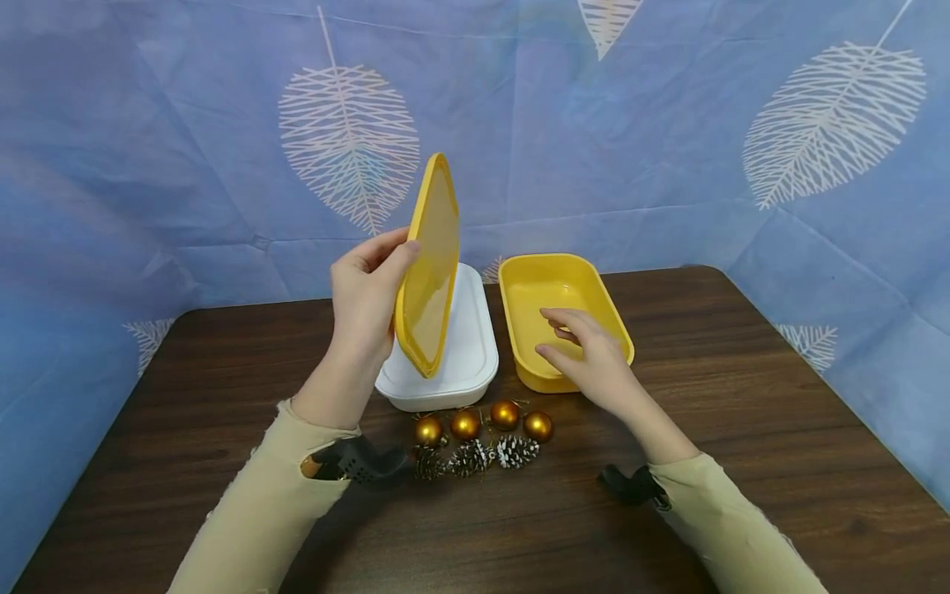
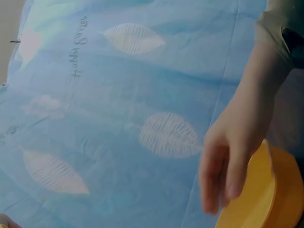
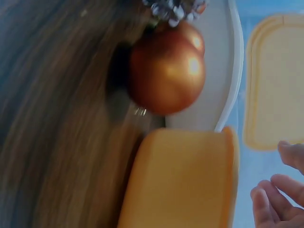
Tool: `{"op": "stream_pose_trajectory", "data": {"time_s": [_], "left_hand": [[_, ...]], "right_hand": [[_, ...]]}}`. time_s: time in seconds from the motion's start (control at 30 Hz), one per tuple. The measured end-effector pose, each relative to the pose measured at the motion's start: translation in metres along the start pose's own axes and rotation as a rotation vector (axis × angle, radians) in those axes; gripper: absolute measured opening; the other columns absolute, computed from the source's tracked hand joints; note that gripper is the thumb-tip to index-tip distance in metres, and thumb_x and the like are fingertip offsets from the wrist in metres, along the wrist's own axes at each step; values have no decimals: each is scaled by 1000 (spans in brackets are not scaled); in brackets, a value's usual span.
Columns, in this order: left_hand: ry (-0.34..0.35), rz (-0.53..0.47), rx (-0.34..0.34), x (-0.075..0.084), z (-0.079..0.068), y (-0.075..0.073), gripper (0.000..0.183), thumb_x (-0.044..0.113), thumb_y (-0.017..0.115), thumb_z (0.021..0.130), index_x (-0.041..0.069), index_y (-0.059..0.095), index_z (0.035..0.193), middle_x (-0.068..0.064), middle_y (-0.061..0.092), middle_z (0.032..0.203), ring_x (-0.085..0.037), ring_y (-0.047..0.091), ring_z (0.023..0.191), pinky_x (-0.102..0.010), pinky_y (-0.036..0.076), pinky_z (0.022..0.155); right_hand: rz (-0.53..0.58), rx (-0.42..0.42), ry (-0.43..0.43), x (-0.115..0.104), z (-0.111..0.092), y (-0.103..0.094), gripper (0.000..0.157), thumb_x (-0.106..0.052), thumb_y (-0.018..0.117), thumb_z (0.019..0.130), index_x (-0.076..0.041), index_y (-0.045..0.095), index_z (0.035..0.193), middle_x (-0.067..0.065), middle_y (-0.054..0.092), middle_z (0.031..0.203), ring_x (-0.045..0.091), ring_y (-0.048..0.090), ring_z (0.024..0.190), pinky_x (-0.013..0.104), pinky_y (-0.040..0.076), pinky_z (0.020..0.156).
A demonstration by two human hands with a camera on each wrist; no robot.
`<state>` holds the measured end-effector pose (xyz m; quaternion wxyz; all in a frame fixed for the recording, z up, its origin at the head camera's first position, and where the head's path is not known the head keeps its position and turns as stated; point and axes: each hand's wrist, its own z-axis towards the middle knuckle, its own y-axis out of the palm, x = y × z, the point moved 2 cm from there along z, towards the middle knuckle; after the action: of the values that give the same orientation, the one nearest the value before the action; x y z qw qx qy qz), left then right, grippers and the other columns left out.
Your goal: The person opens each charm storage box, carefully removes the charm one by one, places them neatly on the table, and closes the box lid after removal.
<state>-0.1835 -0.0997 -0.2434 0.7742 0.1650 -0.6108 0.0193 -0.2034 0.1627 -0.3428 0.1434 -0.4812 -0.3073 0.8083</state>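
Note:
My left hand (image 1: 367,285) pinches a yellow lid (image 1: 434,264) by its edge, thumb on one face. The lid stands nearly upright above a white lidded container (image 1: 467,342), covering part of it in the head view. To the right, a yellow container (image 1: 549,280) sits lidless on the table, its inside bare. Over its near right side hovers my right hand (image 1: 594,359), fingers loosely bent and holding nothing. In the right wrist view, fingertips (image 3: 292,154) of that hand appear at the lower right, below the lid (image 3: 278,85).
Several gold ball ornaments (image 1: 465,424) lie in a row in front of the white container. Nearer the person are three frosted pine cones (image 1: 469,459). A blue cloth (image 1: 631,165) with white leaf prints hangs behind the dark wooden table (image 1: 742,396).

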Motion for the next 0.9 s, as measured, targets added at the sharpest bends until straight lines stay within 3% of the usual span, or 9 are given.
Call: {"op": "stream_pose_trajectory", "data": {"time_s": [0.2, 0.37, 0.5, 0.7, 0.9], "left_hand": [[31, 76, -37, -9, -3, 25, 25, 12, 69, 87, 4, 71, 111, -9, 64, 98, -21, 61, 87, -30, 54, 75], [54, 108, -55, -15, -6, 38, 24, 9, 67, 85, 4, 72, 108, -5, 63, 90, -17, 56, 79, -26, 50, 69], [65, 121, -68, -20, -8, 49, 23, 8, 67, 84, 3, 72, 106, -4, 63, 87, -14, 55, 75, -23, 48, 64], [84, 131, -104, -24, -11, 64, 22, 6, 69, 83, 2, 73, 105, -4, 63, 84, -12, 54, 71, -19, 44, 58], [105, 147, -163, -26, -15, 78, 24, 7, 70, 83, 0, 72, 106, -4, 63, 83, -12, 54, 71, -19, 45, 57]], "right_hand": [[86, -2, -71, -14, 7, 5, 42, -19, 60, 96, -6, 52, 135, 9, 52, 133, 23, 52, 119, 38, 42, 99], [248, 19, -103, -32, 18, -2, 37, -13, 51, 100, -1, 51, 135, 10, 52, 134, 22, 52, 119, 35, 44, 97], [317, 30, -118, -46, 27, -10, 37, -14, 48, 101, 0, 50, 135, 11, 51, 135, 23, 51, 121, 33, 44, 97], [319, 23, -96, -59, 33, -14, 40, -19, 46, 102, -2, 48, 138, 10, 48, 138, 25, 51, 122, 33, 43, 98], [334, 53, -46, -58, 34, -15, 43, -20, 44, 103, 0, 43, 141, 12, 44, 140, 29, 53, 119, 34, 43, 99]]}}
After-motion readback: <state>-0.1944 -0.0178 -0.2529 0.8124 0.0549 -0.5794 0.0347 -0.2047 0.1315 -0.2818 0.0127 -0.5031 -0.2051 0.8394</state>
